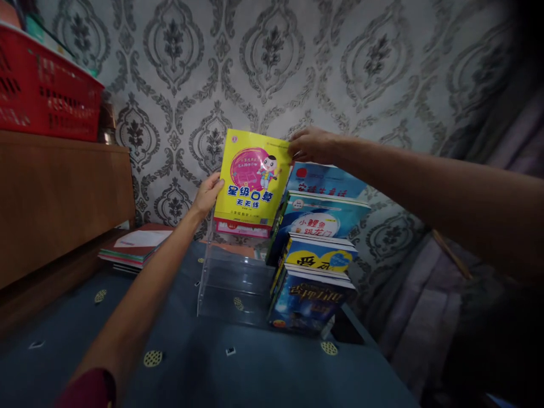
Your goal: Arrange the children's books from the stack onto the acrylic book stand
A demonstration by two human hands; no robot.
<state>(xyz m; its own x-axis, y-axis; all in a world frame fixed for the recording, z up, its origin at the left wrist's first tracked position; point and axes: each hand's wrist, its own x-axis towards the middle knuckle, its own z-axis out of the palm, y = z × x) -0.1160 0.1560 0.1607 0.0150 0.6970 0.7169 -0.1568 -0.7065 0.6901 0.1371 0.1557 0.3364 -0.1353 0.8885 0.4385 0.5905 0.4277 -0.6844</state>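
A yellow workbook [250, 175] with a pink circle and a cartoon child on its cover stands upright at the back of a clear tiered book rack [238, 283]. My left hand [208, 195] grips its left edge, while my right hand [312, 144] has its fingers closed on the upper right corner. Behind the workbook's lower edge a pink book [242, 228] shows in part. On the rack's right side several books stand in steps: a light blue book [323, 180], a teal book [318, 218], a yellow and blue book [317, 255] and a dark blue book [308, 300].
A stack of books and papers [136, 245] lies on the blue patterned tablecloth [187, 362] at left. Beside it rises a wooden cabinet [63, 192] bearing a red plastic basket [51, 85]. Patterned wallpaper is behind the rack, and a pale curtain [420, 317] hangs at right.
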